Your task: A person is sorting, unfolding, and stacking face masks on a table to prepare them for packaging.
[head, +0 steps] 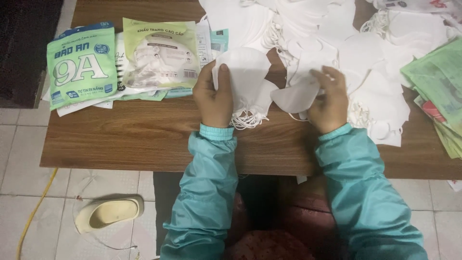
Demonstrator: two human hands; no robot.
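Note:
My left hand (213,98) grips a small stack of folded white face masks (246,79), thumb on top, their ear loops hanging below the hand. My right hand (330,99) holds a single white mask (296,97) just to the right of that stack, fingers curled over its upper edge. Both hands are above the brown wooden table (144,137), near its front edge. Both sleeves are teal.
A big loose pile of white masks (346,43) covers the table's far right half. Green printed mask bags (82,65) lie at the far left, and a stack of flat green bags (440,86) lies at the right edge. A pale slipper (108,213) and a yellow cable (33,212) lie on the tiled floor.

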